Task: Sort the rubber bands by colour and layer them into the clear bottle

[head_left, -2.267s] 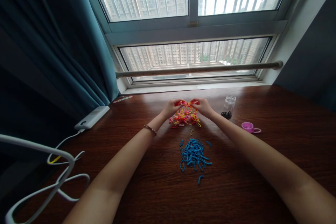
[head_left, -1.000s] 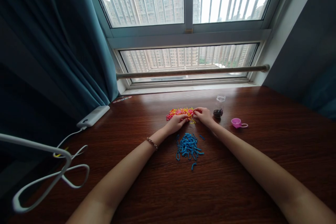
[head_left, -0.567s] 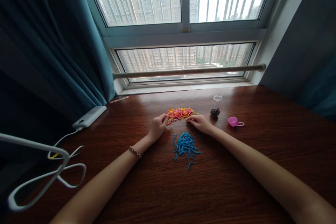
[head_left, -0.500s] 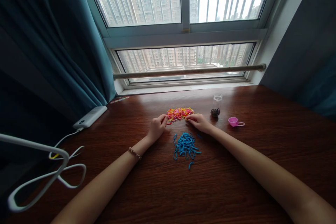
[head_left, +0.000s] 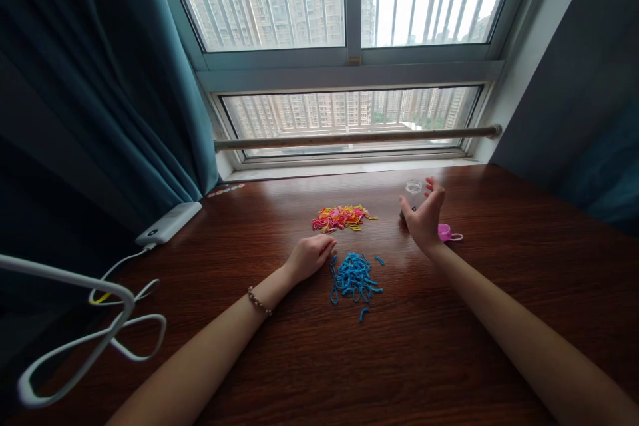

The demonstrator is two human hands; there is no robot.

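A pile of red, pink and yellow bands (head_left: pixel 340 217) lies on the brown table. Nearer to me is a pile of blue bands (head_left: pixel 354 276), with a few loose ones beside it. My left hand (head_left: pixel 310 257) rests between the two piles at their left, fingers curled together; whether they hold anything is hidden. Fingers apart, my right hand (head_left: pixel 424 213) is at a clear jar (head_left: pixel 414 193) with dark contents, partly covering it. A pink cup with a loop handle (head_left: pixel 444 232) sits just right of my right wrist.
On the left, a white power strip (head_left: pixel 168 223) with a white cable lies by the blue curtain (head_left: pixel 184 113). A thick white looped cord (head_left: pixel 74 273) hangs in the left foreground. Behind the table (head_left: pixel 279 359) are a window and a horizontal rail (head_left: pixel 349 138).
My right hand has left the multicoloured pile, moved right to the jar and opened. My left hand has drawn back from that pile towards the blue bands.
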